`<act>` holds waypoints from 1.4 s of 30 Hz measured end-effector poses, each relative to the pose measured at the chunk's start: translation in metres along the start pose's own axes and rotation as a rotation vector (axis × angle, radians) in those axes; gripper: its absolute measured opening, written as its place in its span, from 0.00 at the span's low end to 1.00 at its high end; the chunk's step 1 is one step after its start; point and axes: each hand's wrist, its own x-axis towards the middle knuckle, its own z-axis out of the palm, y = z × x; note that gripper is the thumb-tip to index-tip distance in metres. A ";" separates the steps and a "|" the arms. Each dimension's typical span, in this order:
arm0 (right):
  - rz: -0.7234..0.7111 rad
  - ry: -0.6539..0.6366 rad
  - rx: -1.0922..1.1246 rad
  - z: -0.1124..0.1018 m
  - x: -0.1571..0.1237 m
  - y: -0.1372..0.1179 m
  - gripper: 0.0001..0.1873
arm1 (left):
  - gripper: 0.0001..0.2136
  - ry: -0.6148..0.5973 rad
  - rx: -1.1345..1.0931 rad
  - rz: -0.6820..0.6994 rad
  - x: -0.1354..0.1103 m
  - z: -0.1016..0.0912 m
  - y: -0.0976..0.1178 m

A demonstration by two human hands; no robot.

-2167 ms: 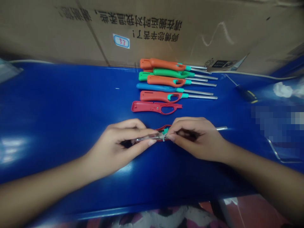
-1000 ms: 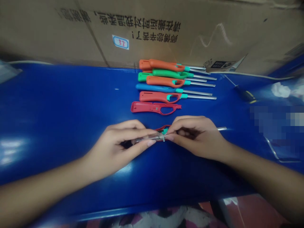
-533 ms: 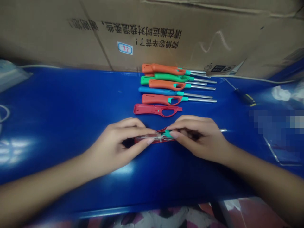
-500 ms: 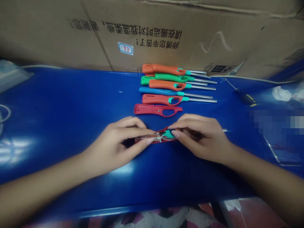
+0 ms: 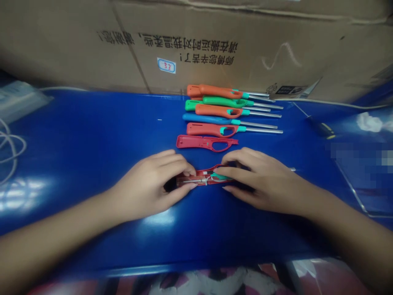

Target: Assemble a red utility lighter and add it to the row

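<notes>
An opened red utility lighter [image 5: 201, 173] lies on the blue table between my hands, its inner parts showing: a clear fuel tank, a thin white tube and a teal trigger [image 5: 217, 177]. My left hand [image 5: 159, 180] grips its left end between thumb and fingertips. Around the right part of the casing, my right hand [image 5: 264, 180] has its index finger on the teal trigger and its thumb at the near edge. The metal barrel is mostly covered by that hand; only its tip [image 5: 293, 169] shows. Just beyond lies the loose red half shell [image 5: 193, 141].
Several assembled lighters [image 5: 211, 129] in orange, green and blue lie in a row behind the half shell. A large cardboard box [image 5: 196, 78] stands along the back. At right is a screwdriver [image 5: 321, 126]; at left, a white cable [image 5: 14, 159] and a plastic bag [image 5: 21, 100].
My right index finger has moved from pinching the teal trigger to lying over it, and the thumb has come down nearer to me. My left fingers have drawn back slightly.
</notes>
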 end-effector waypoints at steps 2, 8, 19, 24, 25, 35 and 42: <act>0.018 -0.012 0.004 0.000 0.000 0.001 0.19 | 0.09 -0.002 0.007 0.018 0.000 -0.002 0.000; 0.045 -0.014 -0.019 0.001 0.000 0.003 0.20 | 0.10 -0.001 -0.008 0.040 0.000 -0.005 0.001; 0.059 -0.025 -0.002 0.005 0.000 0.003 0.18 | 0.09 0.050 -0.129 -0.091 -0.001 -0.001 0.006; 0.074 -0.029 0.003 0.006 -0.001 0.003 0.18 | 0.10 0.001 -0.091 -0.100 -0.002 -0.003 0.009; 0.074 -0.028 0.004 0.006 -0.001 0.003 0.18 | 0.10 -0.013 -0.078 -0.101 -0.003 -0.004 0.010; 0.065 -0.025 0.011 0.007 0.000 0.004 0.19 | 0.10 0.019 -0.034 -0.088 -0.005 -0.005 0.012; 0.048 -0.020 -0.014 0.003 0.001 0.001 0.20 | 0.12 0.008 0.104 0.048 -0.008 -0.002 0.012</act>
